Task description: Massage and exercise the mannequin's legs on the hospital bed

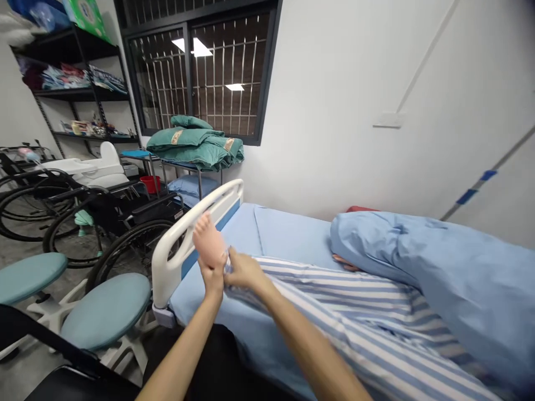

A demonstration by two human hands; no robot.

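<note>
A pink, smooth manikin foot (209, 240) points upward near the bed's foot end, its toes by the white footboard. My left hand (212, 275) is closed around its heel and ankle from below. My right hand (242, 270) grips the cuff of the blue-and-white striped trousers (309, 295) at the ankle; its fingertips are partly hidden. The trouser legs stretch right across the light blue sheet (238, 228). A bunched blue quilt (418, 245) covers the upper part, and part of another skin-coloured limb (346, 263) shows under its edge.
The white footboard (173, 236) stands just left of the foot. Two round stools (106, 309) and several wheelchairs (125, 223) are on the left. Folded green bedding (196, 142) lies under the window, beside a black shelf rack (79, 92). A wall (334, 111) runs behind the bed.
</note>
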